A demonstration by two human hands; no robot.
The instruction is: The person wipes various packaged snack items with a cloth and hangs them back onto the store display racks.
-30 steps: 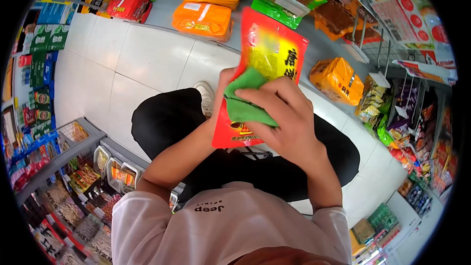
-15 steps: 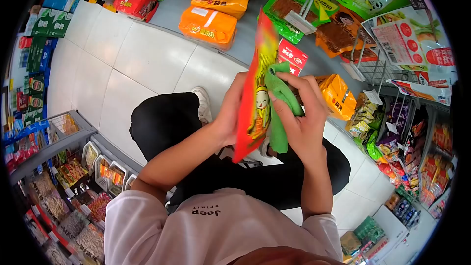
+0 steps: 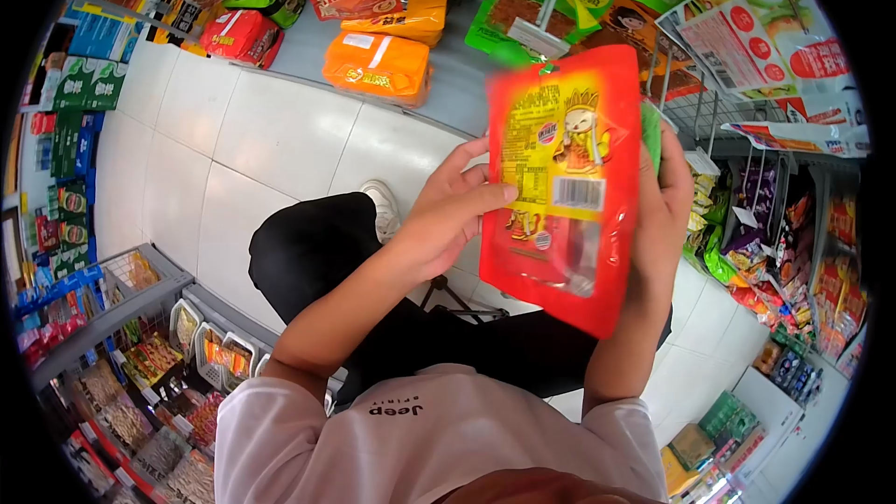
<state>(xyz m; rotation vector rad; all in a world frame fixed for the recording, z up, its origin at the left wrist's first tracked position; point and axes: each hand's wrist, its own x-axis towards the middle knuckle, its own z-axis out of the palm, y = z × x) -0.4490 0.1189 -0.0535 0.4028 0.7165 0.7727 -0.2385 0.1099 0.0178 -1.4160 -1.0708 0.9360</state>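
Note:
A red and yellow snack packet is held up between my hands, its side with a barcode facing me. My left hand grips its left edge, thumb on the front and fingers behind. At the right edge, my right hand holds the packet, partly hidden behind it. A green cloth shows between my right hand and the packet's upper right edge; most of the cloth is hidden.
Orange packets and a red packet sit on the grey shelf ahead. Bags hang on hooks at the upper right. Snack bins stand at lower left. Black-trousered knees are below my hands.
The packet has turned from its front, through edge-on, to the barcode side and moved right. My right hand and the green cloth have gone from its front to its right edge, partly behind it.

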